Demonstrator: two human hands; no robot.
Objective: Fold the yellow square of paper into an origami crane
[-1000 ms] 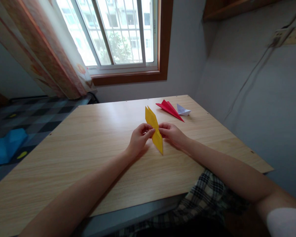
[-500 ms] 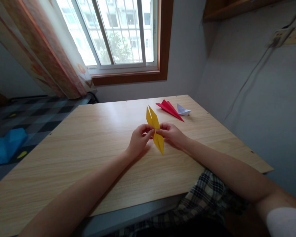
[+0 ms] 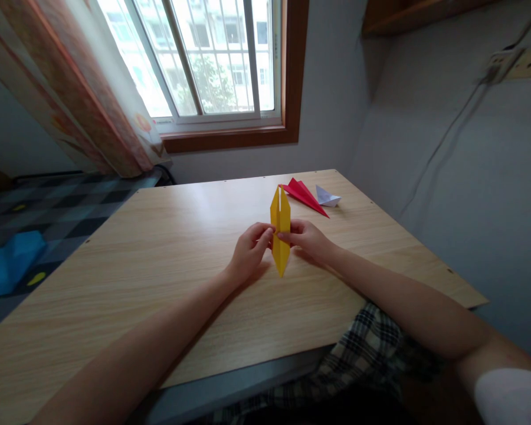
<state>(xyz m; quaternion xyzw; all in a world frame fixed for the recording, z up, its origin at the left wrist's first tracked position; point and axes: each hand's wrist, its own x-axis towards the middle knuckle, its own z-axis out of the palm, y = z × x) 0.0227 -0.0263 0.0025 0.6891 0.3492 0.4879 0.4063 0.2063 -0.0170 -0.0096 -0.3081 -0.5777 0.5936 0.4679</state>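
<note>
A folded piece of yellow paper [image 3: 281, 254] stands nearly upright between my hands, above the middle of the table. It is long and narrow, with a split upper end, a pointed lower end and a crease down its length. My left hand [image 3: 252, 248] pinches its left edge at mid-height between thumb and fingers. From the other side, my right hand [image 3: 307, 236] grips it, the thumb lying on the near face and the fingers behind. Beyond the yellow paper lies a red paper plane [image 3: 307, 198], and beside that a small white paper boat [image 3: 328, 196].
The light wooden table [image 3: 181, 254] reaches back toward the wall and window [image 3: 212, 59]. At the left, a blue folded paper [image 3: 15, 260] lies on a checked cloth [image 3: 71, 206]. A cable [image 3: 442, 144] hangs from the socket [image 3: 502, 66] at right.
The yellow paper has turned from a slant to nearly upright, and its upper points sit closer together. Both hands keep hold of it in about the same place.
</note>
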